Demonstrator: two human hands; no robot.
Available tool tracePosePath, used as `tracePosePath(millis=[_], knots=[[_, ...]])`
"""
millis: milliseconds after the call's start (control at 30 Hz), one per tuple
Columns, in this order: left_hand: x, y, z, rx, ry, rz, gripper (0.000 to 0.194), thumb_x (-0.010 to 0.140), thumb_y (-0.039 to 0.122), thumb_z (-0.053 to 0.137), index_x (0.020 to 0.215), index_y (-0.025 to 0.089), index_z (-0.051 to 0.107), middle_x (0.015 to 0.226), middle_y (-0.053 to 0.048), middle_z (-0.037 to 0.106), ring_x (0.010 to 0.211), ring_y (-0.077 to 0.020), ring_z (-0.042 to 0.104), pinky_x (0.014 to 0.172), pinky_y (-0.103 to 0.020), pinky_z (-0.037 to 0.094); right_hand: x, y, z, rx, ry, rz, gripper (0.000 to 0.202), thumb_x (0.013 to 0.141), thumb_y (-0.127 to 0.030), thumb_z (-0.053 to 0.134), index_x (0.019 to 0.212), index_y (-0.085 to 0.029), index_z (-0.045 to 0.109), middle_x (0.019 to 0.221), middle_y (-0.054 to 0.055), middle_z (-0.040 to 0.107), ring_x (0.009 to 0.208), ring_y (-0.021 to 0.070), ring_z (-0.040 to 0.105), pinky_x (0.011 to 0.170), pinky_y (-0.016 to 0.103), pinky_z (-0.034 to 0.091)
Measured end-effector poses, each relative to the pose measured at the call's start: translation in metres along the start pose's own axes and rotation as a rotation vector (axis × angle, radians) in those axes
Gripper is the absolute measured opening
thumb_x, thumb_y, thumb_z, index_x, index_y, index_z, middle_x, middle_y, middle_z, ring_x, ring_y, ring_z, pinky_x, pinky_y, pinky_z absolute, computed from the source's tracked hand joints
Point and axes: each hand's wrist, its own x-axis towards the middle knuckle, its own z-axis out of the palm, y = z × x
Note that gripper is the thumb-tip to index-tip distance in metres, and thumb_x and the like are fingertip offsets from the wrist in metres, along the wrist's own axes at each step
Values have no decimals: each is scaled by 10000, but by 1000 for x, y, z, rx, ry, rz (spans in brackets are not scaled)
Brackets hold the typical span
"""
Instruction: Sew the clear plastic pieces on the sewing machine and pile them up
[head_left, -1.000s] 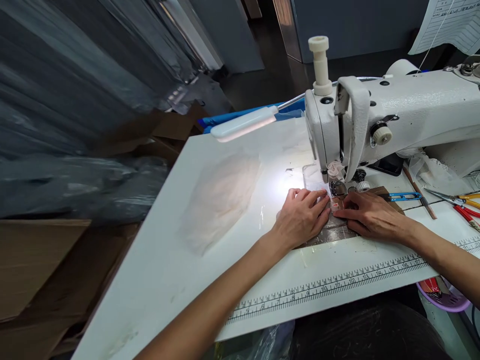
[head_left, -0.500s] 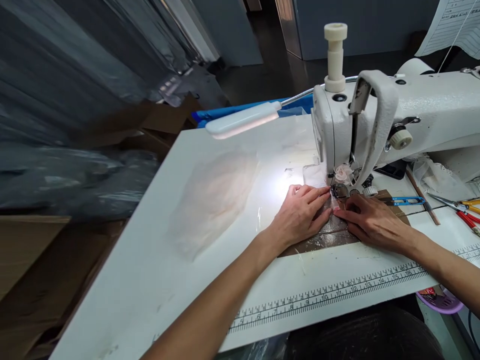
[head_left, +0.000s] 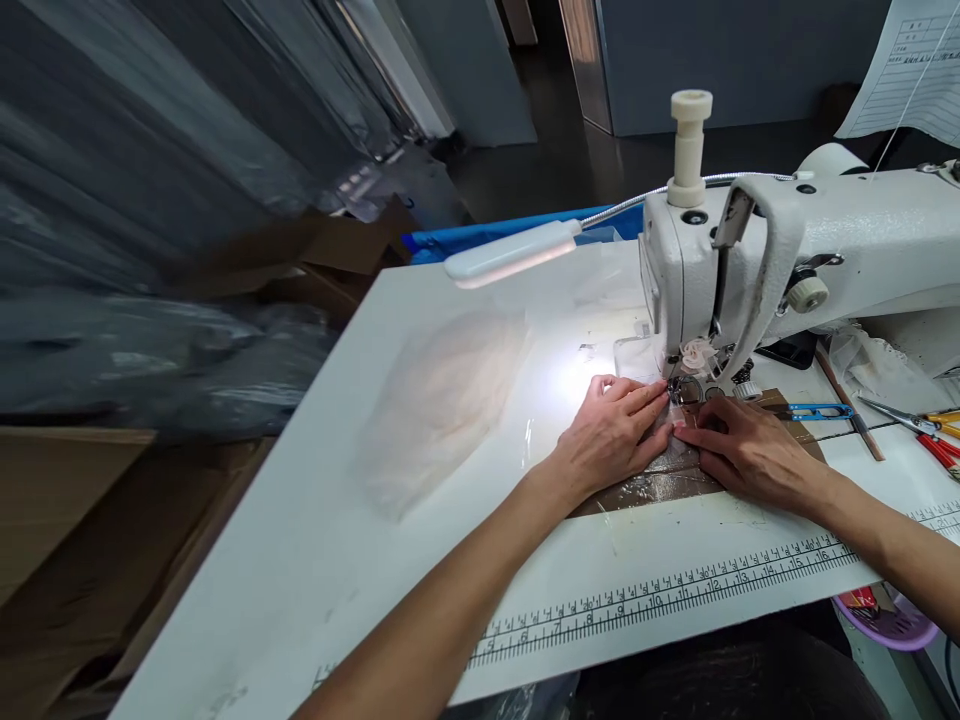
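A white sewing machine (head_left: 682,270) stands at the right, with a pale pink fabric flower (head_left: 697,355) beside its needle area. My left hand (head_left: 615,430) lies palm down just left of the presser foot, fingers stretched out over thin sheer material. Close by on the right, my right hand (head_left: 750,448) has its index finger extended onto a small pinkish piece near the foot; its other fingers are curled, and whether they grip anything is hidden. Both hands rest over a brown taped plate (head_left: 660,488) on the white table (head_left: 300,560).
Sheer pale fabric (head_left: 450,400) lies left of the hands. A lamp (head_left: 514,255) hangs over the table's back edge. Right of the hands are blue snips (head_left: 821,411), a brown stick (head_left: 855,415) and red-handled scissors (head_left: 937,450). A purple basket (head_left: 892,625) sits below the front edge.
The whole view has shifted slightly, with the machine and hands appearing a little lower and farther right. Both hands keep nearly the same pose beside the presser foot.
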Motion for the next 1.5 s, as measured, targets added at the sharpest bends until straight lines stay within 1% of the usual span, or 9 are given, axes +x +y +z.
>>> tracePosePath(millis=[267,500,700,833,967,1033,1100,1267,1500], knots=[[0,1,1,3,1,-16,344,994,342,419,1156,143,648,1224,-100,679,941,-252,615,794,-446,444,1,2,2,73,66,25,304,943,-216,438,1078,-197,710,906,83,591,770,158,559,666,290,504],[0,5,5,15,10,-72,344,993,353,419,1159,165,654,1210,-88,689,883,-236,614,809,-445,434,0,4,3,141,6,108,307,915,-203,470,1079,-232,728,931,75,582,774,148,567,703,295,516],[1,1,-1,3,9,-14,344,998,359,415,1149,162,653,1212,-86,689,930,-239,621,848,-460,424,-1,4,3,226,31,107,300,910,-202,484,1076,-219,734,939,79,571,784,149,563,716,298,513],[2,-1,-3,21,5,9,332,998,362,421,1150,170,645,1217,-94,684,918,-238,618,830,-457,433,0,3,3,243,30,129,312,906,-200,472,1064,-226,740,944,81,570,796,155,559,737,306,510],[2,3,-4,72,128,31,273,979,323,474,1105,143,637,1143,-123,702,894,-239,612,756,-420,455,0,4,3,253,14,145,321,895,-199,469,1058,-219,746,948,86,573,805,161,561,746,310,507],[2,5,-4,61,195,39,201,963,274,502,1029,146,644,1050,-105,719,831,-214,605,700,-380,454,-1,4,3,259,4,161,320,894,-209,469,1049,-214,749,953,90,576,811,165,565,749,316,508],[1,7,-5,0,216,62,150,948,206,506,945,159,648,957,-68,726,762,-183,591,669,-351,449,-1,4,2,265,-20,190,315,893,-217,473,1043,-219,750,961,88,580,821,164,569,763,317,506],[0,9,-7,-158,176,140,176,915,146,497,855,152,663,888,-43,728,710,-156,604,634,-326,450,-1,3,2,272,-48,223,301,895,-226,487,1043,-207,750,968,91,586,836,165,579,789,321,506],[0,11,-15,-191,61,171,230,899,179,479,840,194,701,917,-32,733,711,-148,617,666,-346,476,-1,3,2,265,-38,219,331,914,-222,472,1141,-216,713,989,92,582,856,178,591,808,351,522]])
